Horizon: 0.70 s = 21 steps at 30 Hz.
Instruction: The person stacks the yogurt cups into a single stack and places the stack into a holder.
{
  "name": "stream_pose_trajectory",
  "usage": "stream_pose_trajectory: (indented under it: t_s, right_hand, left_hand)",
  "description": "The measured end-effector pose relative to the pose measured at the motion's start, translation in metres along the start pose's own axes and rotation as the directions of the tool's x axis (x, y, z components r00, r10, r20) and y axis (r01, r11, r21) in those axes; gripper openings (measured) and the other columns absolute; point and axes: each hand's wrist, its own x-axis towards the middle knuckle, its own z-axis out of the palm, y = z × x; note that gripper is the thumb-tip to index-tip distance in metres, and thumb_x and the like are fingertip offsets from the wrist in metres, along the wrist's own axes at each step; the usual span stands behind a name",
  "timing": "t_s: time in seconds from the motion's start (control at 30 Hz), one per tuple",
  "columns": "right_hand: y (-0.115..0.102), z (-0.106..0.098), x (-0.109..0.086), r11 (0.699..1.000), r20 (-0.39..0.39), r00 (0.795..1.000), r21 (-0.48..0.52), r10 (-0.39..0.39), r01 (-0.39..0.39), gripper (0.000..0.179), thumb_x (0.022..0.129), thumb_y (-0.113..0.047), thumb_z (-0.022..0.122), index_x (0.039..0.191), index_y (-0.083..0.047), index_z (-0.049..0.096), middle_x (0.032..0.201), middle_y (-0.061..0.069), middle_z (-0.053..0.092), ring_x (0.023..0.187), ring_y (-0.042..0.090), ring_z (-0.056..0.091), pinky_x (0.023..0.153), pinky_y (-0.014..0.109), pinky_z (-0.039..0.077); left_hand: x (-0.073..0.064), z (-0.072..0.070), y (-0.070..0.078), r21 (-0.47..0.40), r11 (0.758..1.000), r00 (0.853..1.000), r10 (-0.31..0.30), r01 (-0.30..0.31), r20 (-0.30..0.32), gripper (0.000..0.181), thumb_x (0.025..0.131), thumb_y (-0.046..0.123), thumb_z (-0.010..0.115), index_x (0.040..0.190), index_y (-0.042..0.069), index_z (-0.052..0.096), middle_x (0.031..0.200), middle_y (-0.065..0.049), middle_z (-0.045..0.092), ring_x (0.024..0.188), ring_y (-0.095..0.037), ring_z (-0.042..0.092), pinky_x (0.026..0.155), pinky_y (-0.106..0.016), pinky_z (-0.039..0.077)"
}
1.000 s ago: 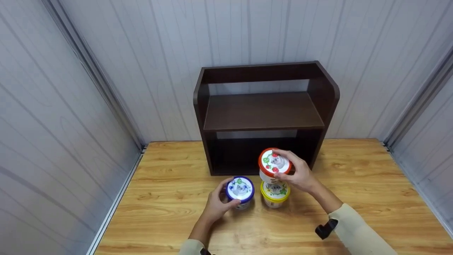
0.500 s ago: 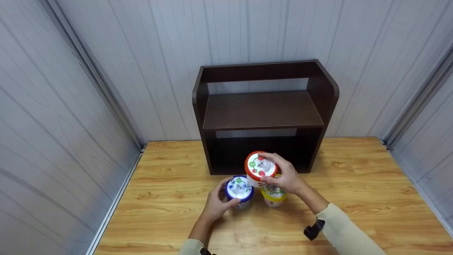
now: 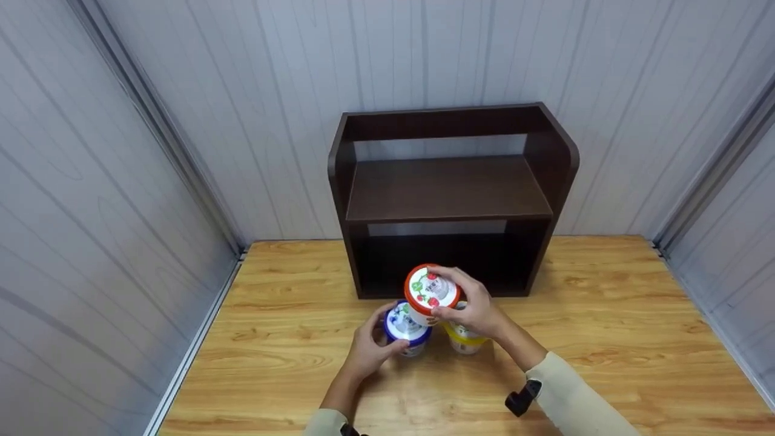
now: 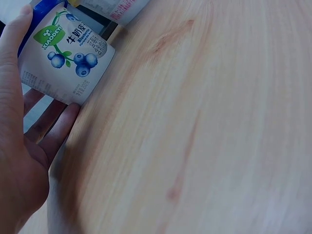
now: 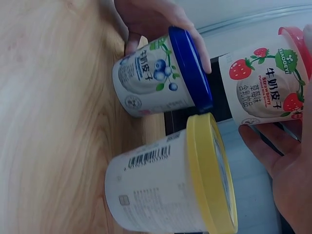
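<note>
My left hand (image 3: 367,351) grips a blueberry yogurt-style tub (image 3: 404,326) with a blue lid, which stands upright on the wooden table. In the left wrist view the thumb lies along the tub's lid edge and the fingers curl round behind it. My right hand (image 3: 475,309) holds a strawberry tub (image 3: 431,286) with a red lid, thumb on one side and fingers on the other. That tub is raised over the blue lid, and a gap shows between them in the right wrist view. A yellow-lidded tub (image 5: 151,187) stands close beside the blueberry one, partly hidden by my right hand in the head view.
Behind the tubs stands a dark brown two-tier shelf (image 3: 448,188), its lower front edge just beyond them. Pale panelled walls (image 3: 181,91) enclose the table (image 3: 272,351) at the back and sides.
My right hand has carried the strawberry tub leftward and slightly nearer, from above the yellow-lidded tub to above the blueberry tub. My left hand has stayed in place on the blueberry tub.
</note>
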Motion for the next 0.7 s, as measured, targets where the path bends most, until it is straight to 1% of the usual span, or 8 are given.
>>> stream_pose_trajectory:
  t_s: [0.17, 0.27, 0.43, 0.57, 0.7]
  right_hand:
    - [-0.005, 0.007, -0.001, 0.998, 0.041, 0.999, 0.048, 0.026, -0.028, 0.071, 0.095, -0.016, 0.091, 0.159, -0.009, 0.061, 0.149, 0.018, 0.069, 0.123, 0.007, 0.065, 0.105, 0.021, 0.057]
    - [-0.007, 0.01, -0.001, 0.996, 0.072, 0.997, 0.077, 0.036, -0.042, 0.072, 0.097, -0.016, 0.09, 0.161, -0.009, 0.059, 0.155, 0.019, 0.066, 0.126, 0.009, 0.064, 0.107, 0.022, 0.057]
    - [-0.009, 0.016, -0.001, 0.995, 0.096, 0.994, 0.072, 0.056, -0.063, 0.072, 0.098, -0.019, 0.089, 0.162, -0.01, 0.058, 0.159, 0.019, 0.064, 0.132, 0.011, 0.063, 0.11, 0.022, 0.055]
    - [-0.009, 0.019, -0.002, 0.993, 0.112, 0.99, 0.077, 0.08, -0.089, 0.072, 0.099, -0.021, 0.088, 0.163, -0.011, 0.057, 0.161, 0.017, 0.063, 0.135, 0.015, 0.064, 0.112, 0.024, 0.054]
    - [-0.009, 0.023, -0.001, 0.99, 0.137, 0.985, 0.078, 0.103, -0.114, 0.073, 0.1, -0.023, 0.088, 0.165, -0.014, 0.055, 0.16, 0.017, 0.062, 0.135, 0.02, 0.063, 0.112, 0.026, 0.054]
  left_hand:
    - [0.0, 0.0, -0.001, 0.005, 1.0, 1.0, 0.014, -0.014, 0.005, 0.079, 0.092, 0.022, 0.095, 0.162, 0.015, 0.058, 0.146, -0.015, 0.072, 0.128, -0.021, 0.066, 0.109, -0.03, 0.054]
    - [0.0, 0.0, -0.001, -0.007, 1.0, 1.0, 0.0, 0.0, 0.017, 0.079, 0.094, 0.024, 0.094, 0.163, 0.016, 0.057, 0.147, -0.014, 0.071, 0.129, -0.021, 0.065, 0.111, -0.032, 0.054]
    - [0.0, 0.001, -0.001, -0.019, 1.0, 1.0, -0.015, 0.016, 0.026, 0.078, 0.094, 0.024, 0.093, 0.162, 0.016, 0.056, 0.147, -0.016, 0.07, 0.131, -0.023, 0.065, 0.113, -0.033, 0.054]
    - [0.0, 0.001, -0.001, -0.028, 1.0, 1.0, -0.007, 0.008, 0.023, 0.078, 0.093, 0.021, 0.094, 0.161, 0.013, 0.057, 0.145, -0.018, 0.071, 0.131, -0.024, 0.067, 0.113, -0.031, 0.054]
    - [0.0, 0.0, -0.002, -0.024, 1.0, 1.0, 0.003, -0.003, 0.013, 0.077, 0.093, 0.019, 0.094, 0.16, 0.01, 0.058, 0.145, -0.017, 0.072, 0.132, -0.024, 0.067, 0.115, -0.034, 0.054]
